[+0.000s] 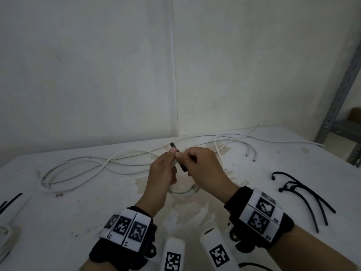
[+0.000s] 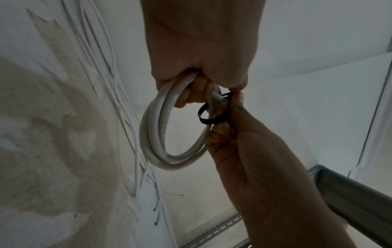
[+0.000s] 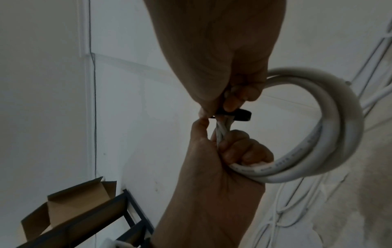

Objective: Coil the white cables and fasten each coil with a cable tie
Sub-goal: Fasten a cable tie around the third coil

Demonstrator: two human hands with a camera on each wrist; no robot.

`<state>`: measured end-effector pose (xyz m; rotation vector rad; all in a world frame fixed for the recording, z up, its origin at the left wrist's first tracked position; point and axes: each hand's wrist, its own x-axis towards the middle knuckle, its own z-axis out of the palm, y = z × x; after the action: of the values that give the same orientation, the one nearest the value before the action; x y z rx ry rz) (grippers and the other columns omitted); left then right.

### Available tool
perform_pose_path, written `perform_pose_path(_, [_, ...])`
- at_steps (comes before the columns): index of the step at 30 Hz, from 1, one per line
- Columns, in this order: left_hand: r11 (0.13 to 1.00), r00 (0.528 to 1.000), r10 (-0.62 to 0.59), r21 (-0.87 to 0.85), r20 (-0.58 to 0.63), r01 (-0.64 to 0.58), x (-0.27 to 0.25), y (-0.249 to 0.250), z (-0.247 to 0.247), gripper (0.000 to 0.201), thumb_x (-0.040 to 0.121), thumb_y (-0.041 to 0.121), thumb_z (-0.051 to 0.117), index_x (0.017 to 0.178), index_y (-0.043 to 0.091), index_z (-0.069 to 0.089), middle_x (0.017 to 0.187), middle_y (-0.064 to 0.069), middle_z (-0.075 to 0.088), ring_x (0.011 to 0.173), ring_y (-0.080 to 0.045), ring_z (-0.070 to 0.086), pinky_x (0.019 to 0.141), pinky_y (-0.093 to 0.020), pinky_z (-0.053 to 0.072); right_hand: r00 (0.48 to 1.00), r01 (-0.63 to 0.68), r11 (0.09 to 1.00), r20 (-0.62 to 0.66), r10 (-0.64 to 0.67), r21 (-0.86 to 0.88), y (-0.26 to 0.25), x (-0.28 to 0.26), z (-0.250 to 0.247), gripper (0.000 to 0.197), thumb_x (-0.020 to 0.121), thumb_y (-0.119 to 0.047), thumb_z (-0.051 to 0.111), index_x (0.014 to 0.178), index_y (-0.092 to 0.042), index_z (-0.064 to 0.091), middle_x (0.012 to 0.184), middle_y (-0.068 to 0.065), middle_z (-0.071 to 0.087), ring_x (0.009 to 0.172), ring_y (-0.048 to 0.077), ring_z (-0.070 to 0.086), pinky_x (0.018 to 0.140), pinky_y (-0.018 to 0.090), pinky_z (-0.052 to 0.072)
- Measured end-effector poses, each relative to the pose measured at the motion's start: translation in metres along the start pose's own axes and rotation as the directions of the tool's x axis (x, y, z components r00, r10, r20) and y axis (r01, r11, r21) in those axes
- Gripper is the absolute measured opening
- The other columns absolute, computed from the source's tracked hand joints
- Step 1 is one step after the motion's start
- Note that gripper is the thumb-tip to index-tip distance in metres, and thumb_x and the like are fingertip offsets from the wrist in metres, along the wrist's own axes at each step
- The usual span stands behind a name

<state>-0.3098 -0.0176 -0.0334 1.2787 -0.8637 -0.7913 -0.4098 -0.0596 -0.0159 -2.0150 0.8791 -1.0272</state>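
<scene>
A small coil of white cable (image 2: 152,134) hangs above the stained table (image 1: 58,222), held up by both hands. My left hand (image 1: 169,163) grips the coil's bunched strands in its curled fingers (image 3: 244,151). A black cable tie (image 2: 212,117) loops loosely around those strands just beside that grip. My right hand (image 1: 190,159) pinches the tie (image 3: 233,115) between thumb and fingertips. One end of the tie (image 1: 173,146) sticks up past my left thumb. In the head view the hands hide all of the coil (image 1: 183,192) except its lower arc.
Several loose white cables (image 1: 97,165) sprawl across the back of the table. Spare black cable ties (image 1: 304,194) lie at the right, another (image 1: 10,202) at the left edge beside a coiled cable (image 1: 5,235). A metal shelf (image 1: 336,106) stands right; a cardboard box (image 3: 63,209) sits on a rack.
</scene>
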Motion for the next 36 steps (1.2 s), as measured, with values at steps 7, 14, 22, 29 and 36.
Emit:
perform_pose_path(7, [1.0, 0.999, -0.01, -0.007, -0.045, 0.01, 0.003, 0.006, -0.008, 0.032, 0.094, 0.033, 0.046, 0.085, 0.007, 0.061, 0.052, 0.0, 0.037, 0.041, -0.008, 0.032, 0.048, -0.024, 0.03, 0.998, 0.023, 0.998, 0.053, -0.026, 0.063, 0.0, -0.007, 0.002, 0.01, 0.085, -0.015, 0.064, 0.077, -0.01, 0.066, 0.059, -0.005, 0.059, 0.052, 0.005, 0.056, 0.054, 0.012, 0.042])
perform_pose_path(14, [0.997, 0.999, 0.037, 0.067, -0.004, -0.037, -0.001, 0.008, -0.005, 0.033, 0.094, 0.03, 0.048, 0.067, 0.011, 0.054, 0.044, 0.009, 0.035, 0.041, -0.007, 0.031, 0.048, -0.024, 0.029, 1.0, 0.024, 0.986, -0.016, -0.022, 0.164, 0.0, -0.007, 0.0, 0.018, 0.083, -0.013, 0.067, 0.066, -0.016, 0.063, 0.056, -0.009, 0.06, 0.045, 0.002, 0.055, 0.051, 0.01, 0.042])
perform_pose_path(22, [0.996, 0.999, 0.006, 0.087, 0.045, -0.01, -0.003, 0.011, -0.013, 0.039, 0.093, 0.03, 0.05, 0.056, 0.018, 0.054, 0.055, -0.002, 0.029, 0.049, -0.014, 0.026, 0.051, -0.027, 0.023, 0.996, -0.002, 0.983, -0.089, 0.018, 0.181, -0.008, 0.003, -0.019, 0.02, 0.089, -0.026, 0.058, 0.078, -0.012, 0.066, 0.078, 0.003, 0.061, 0.069, 0.009, 0.051, 0.064, 0.017, 0.041])
perform_pose_path(29, [0.992, 0.982, 0.016, 0.119, 0.19, -0.039, -0.013, 0.013, -0.01, 0.056, 0.095, 0.029, 0.046, 0.041, 0.03, 0.058, 0.045, 0.011, 0.03, 0.042, -0.005, 0.027, 0.049, -0.023, 0.023, 0.967, -0.054, 0.951, 0.252, -0.026, 0.306, -0.015, 0.006, -0.027, 0.026, 0.094, -0.014, 0.048, 0.089, 0.002, 0.067, 0.079, 0.001, 0.061, 0.067, -0.005, 0.058, 0.062, 0.005, 0.043])
perform_pose_path(36, [0.987, 0.971, 0.023, 0.151, 0.237, -0.06, -0.016, 0.011, -0.01, 0.049, 0.091, 0.037, 0.048, 0.044, 0.03, 0.055, 0.046, 0.01, 0.028, 0.043, -0.006, 0.026, 0.048, -0.02, 0.025, 0.97, -0.034, 0.969, 0.242, -0.027, 0.245, -0.006, 0.007, -0.032, 0.017, 0.091, -0.017, 0.055, 0.088, -0.017, 0.071, 0.083, -0.009, 0.07, 0.082, -0.002, 0.064, 0.079, 0.01, 0.048])
